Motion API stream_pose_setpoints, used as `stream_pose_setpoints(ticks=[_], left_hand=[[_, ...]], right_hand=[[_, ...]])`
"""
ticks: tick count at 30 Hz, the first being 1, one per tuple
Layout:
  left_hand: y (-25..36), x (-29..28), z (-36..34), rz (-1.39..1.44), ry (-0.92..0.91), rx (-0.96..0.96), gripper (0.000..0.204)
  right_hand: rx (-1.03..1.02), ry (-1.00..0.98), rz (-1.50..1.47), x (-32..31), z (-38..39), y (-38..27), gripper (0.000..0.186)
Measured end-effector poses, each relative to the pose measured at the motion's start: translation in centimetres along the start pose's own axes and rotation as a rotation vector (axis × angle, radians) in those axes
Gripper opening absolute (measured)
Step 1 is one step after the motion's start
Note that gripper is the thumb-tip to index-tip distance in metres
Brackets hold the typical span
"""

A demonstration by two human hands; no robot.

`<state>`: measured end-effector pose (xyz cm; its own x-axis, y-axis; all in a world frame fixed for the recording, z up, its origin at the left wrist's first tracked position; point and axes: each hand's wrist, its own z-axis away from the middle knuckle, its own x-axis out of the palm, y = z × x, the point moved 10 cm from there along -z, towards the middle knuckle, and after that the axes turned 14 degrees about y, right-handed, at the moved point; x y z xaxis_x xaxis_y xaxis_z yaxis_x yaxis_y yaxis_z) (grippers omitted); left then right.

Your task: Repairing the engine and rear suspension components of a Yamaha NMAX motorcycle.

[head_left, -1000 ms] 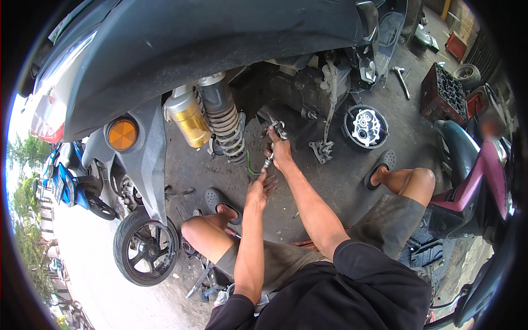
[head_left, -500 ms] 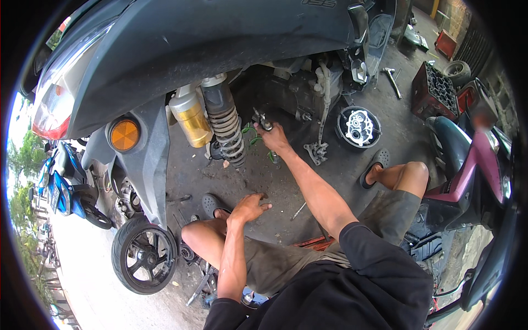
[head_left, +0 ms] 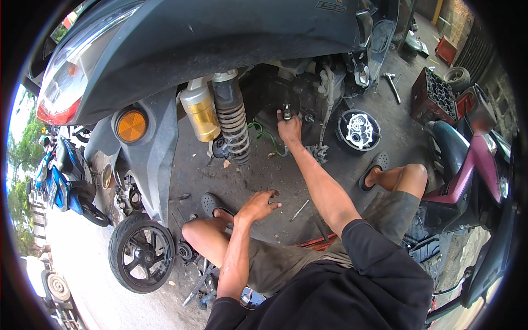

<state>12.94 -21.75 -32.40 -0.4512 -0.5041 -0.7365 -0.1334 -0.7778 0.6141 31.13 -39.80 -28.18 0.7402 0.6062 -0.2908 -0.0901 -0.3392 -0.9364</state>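
Observation:
My right hand is wrapped round an air blow gun with a short metallic body. A green air hose trails beside that hand. The tool points toward the dark engine underside of the raised scooter; whether it touches is too dark to tell. My left hand hovers above my left knee, its fingers loosely apart and nothing in them. Ahead of it hangs a shock absorber with a coil spring and a gold canister alongside.
A round pan holding a pale metal cover stands on the right. Beyond lie a hammer-like tool and a red crate. A detached wheel lies at left; a thin rod rests on the floor.
My right hand has moved right and slightly farther in with the blow gun, now pointing it at the engine side. The green hose has stretched after it. My left hand has shifted slightly right.

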Motion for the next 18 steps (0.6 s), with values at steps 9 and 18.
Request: stream_pose_setpoints(ticks=[9, 18], left_hand=[[1.2, 0.4, -0.4, -0.023, -0.002, 0.040, 0.045], [-0.9, 0.4, -0.7, -0.070, 0.028, 0.074, 0.046]], right_hand=[[0.063, 0.094, -0.125, -0.1, 0.0, 6.4, 0.038], [0.408, -0.146, -0.534, -5.1, 2.1, 3.7, 0.028]])
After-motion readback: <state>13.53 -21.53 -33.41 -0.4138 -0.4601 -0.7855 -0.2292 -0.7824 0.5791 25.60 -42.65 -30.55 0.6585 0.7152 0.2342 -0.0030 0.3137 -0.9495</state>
